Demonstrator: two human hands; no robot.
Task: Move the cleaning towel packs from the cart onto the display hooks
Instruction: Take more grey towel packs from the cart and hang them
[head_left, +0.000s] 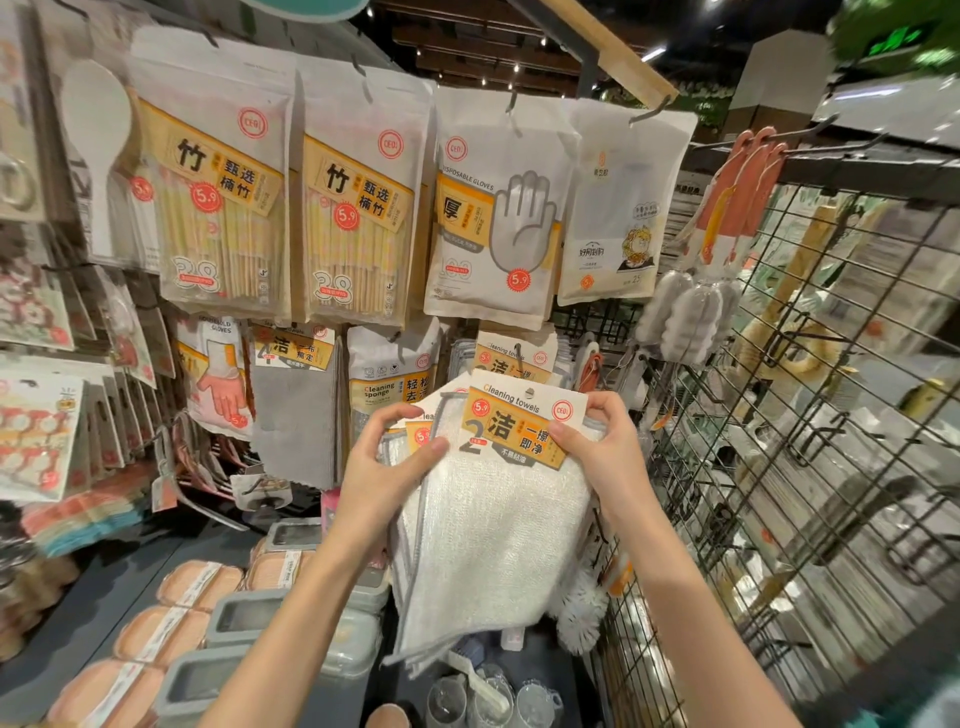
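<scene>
Shop shelving crowds the view, a hook wall of hanging packs ahead of you and a wire grid panel (810, 415) running off at 3 o'clock. Your left hand (384, 467) pinches the upper left of the stack, thumb on the front towel and fingers curled behind, while your right hand (602, 441) grips the right edge of the header card, fingers curled over its top corner. Between them you hold the cleaning towel packs (498, 519), more than one by the second card showing at 9 o'clock of the front one, white cloth hanging down from the cards. Just at 12 o'clock of the held card hangs the matching cleaning towels row (514, 358) on its display hook (518, 352). By the look of it you are at the hanging step, packs raised but not yet on the hook. Next, line up the hole (529, 393) at the card's top with the hook tip and push the pack back along it; you may need to separate the front pack first. Cleaning sponge packs (389, 374) hang at 10 o'clock
</scene>
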